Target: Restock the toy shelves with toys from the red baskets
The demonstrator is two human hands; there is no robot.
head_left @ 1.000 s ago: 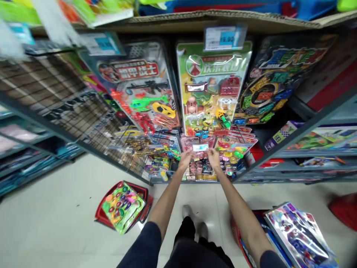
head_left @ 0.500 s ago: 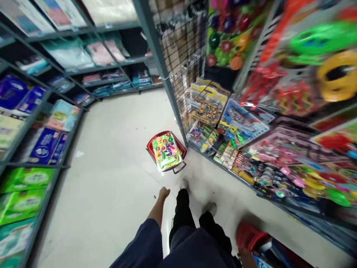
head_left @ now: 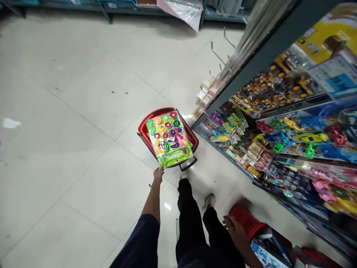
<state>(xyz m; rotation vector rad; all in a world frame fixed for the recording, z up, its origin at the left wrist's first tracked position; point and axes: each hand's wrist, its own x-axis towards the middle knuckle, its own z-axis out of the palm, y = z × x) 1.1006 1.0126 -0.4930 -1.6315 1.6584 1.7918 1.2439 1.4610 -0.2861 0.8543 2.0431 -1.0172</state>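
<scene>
Left hand (head_left: 158, 174) has moved to the toy pack (head_left: 169, 137), grip unclear; right hand (head_left: 233, 227) empty, loosely spread.

Toy pack (head_left: 170, 137) is a bright green card loaded with colorful plastic fruit and veggies. It's face up, kinda crooked across the basket (head_left: 144, 128), one corner right at the left hand (head_left: 158, 174), can't tell if touching, the rest stretching ahead and rightward from there.
</scene>
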